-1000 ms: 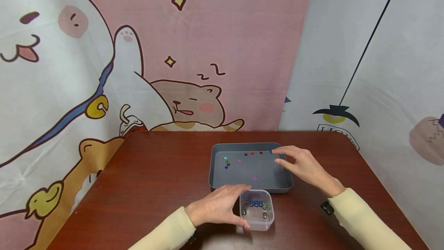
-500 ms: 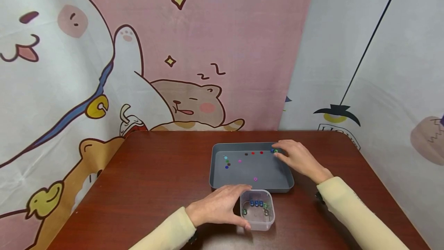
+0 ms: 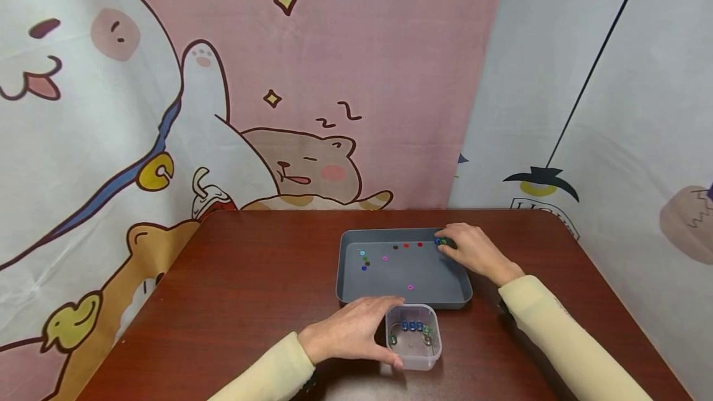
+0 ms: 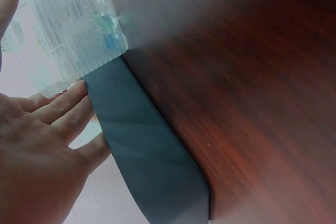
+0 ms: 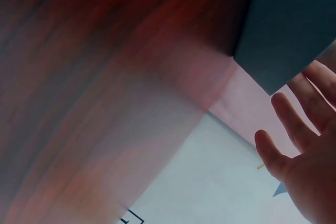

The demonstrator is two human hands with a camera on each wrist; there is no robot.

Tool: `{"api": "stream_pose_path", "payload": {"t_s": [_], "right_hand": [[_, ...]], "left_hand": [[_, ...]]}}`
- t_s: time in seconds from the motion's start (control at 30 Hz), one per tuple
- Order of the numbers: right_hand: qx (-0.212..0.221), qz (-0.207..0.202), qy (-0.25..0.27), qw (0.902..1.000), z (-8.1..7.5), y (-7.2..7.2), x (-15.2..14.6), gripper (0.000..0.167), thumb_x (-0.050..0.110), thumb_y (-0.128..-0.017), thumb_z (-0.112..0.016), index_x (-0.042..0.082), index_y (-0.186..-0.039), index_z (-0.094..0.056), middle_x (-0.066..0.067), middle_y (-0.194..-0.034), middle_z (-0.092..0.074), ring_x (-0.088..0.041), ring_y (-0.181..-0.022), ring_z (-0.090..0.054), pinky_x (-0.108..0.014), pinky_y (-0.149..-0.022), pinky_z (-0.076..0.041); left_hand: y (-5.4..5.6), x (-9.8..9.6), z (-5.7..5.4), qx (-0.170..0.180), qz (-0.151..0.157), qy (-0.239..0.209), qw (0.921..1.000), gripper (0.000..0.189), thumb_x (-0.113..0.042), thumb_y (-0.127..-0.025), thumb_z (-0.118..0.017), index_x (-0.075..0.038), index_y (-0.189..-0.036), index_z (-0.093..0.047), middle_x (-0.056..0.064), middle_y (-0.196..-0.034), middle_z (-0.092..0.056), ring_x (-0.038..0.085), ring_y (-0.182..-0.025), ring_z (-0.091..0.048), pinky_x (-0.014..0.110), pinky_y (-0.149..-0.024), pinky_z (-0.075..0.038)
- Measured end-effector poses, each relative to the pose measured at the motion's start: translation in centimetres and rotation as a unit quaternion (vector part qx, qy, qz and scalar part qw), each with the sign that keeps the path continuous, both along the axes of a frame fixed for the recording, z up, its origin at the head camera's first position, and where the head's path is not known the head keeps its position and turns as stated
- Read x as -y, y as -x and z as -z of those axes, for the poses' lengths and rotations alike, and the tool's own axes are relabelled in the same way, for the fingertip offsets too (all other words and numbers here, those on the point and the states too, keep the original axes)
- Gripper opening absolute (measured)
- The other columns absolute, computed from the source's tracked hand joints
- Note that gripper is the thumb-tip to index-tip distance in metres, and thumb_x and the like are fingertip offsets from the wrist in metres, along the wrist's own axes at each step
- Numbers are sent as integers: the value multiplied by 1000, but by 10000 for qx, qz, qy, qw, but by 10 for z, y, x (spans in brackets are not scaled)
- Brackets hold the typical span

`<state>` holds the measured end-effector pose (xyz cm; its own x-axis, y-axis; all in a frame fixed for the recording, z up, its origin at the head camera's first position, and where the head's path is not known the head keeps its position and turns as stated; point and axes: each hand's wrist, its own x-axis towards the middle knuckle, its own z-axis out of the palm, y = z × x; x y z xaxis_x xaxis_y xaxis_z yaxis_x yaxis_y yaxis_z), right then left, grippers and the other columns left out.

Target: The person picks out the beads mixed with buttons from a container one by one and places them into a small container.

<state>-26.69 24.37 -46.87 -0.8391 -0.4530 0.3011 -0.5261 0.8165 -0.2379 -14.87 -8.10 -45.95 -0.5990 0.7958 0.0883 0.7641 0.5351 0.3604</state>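
In the head view my left hand (image 3: 356,330) holds a small clear plastic box (image 3: 413,361) from its left side. Its fingers reach the far corner and its thumb lies along the near one. Several shiny blue, green and clear beads lie inside the box. My right hand (image 3: 480,251) reaches into the far right corner of a grey tray (image 3: 390,293). A blue bead (image 3: 437,242) and a green bead (image 3: 444,242) sit between its forefinger and thumb, with a gap still showing. The right wrist view shows the other fingers spread outside the tray wall; the fingertips are hidden there.
On the tray floor lie small flat pieces: a red one (image 3: 419,244), a pink ring (image 3: 410,288), a light blue ring (image 3: 362,253), a dark blue one (image 3: 364,268) and others. The box stands right against the tray's near side on a brown wooden table (image 3: 250,277).
My right hand has moved left and farther into the tray's corner, its thumb and forefinger coming closer around the blue and green beads. My left hand and the box have stayed put.
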Motion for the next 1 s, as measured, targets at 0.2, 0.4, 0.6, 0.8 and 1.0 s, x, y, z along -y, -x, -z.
{"api": "stream_pose_path", "payload": {"t_s": [0.2,0.4,0.6,0.8,1.0], "right_hand": [[143,44,-51,9999,3,4,1,29,16,-95,-77,2,-120,-76,-18,-121,-71,-40,-118,-63,-60,-98,-50],[203,96,-83,9997,9,8,1,29,17,-95,-77,3,-120,-75,-18,-121,-71,-41,-119,-63,-60,-98,-49],[254,166,-93,9995,11,12,1,30,16,-94,-78,3,-120,-76,-16,-119,-72,-39,-116,-64,-59,-97,-51],[316,172,-91,9993,13,16,2,30,16,-93,-78,3,-120,-76,-15,-118,-73,-38,-115,-65,-58,-95,-52],[336,112,-139,9993,14,18,2,29,14,-93,-78,2,-119,-76,-14,-117,-73,-37,-113,-66,-57,-93,-53]], "left_hand": [[0,0,0,78,13,-20,10000,98,-68,-80,-79,-10,-152,-47,2,-150,-54,15,-137,-52,36,-113,-43],[0,0,0,22,15,17,10000,98,-69,-80,-77,-10,-153,-46,2,-150,-55,14,-136,-53,36,-113,-43],[0,-1,0,15,31,31,10000,98,-69,-81,-77,-11,-153,-46,3,-150,-55,15,-136,-53,36,-113,-43],[0,0,-1,50,29,15,10000,98,-69,-81,-77,-10,-153,-46,3,-151,-54,15,-137,-52,37,-113,-43],[1,0,0,129,14,-4,9999,99,-69,-81,-77,-10,-153,-46,2,-151,-54,15,-137,-52,38,-113,-43]]}}
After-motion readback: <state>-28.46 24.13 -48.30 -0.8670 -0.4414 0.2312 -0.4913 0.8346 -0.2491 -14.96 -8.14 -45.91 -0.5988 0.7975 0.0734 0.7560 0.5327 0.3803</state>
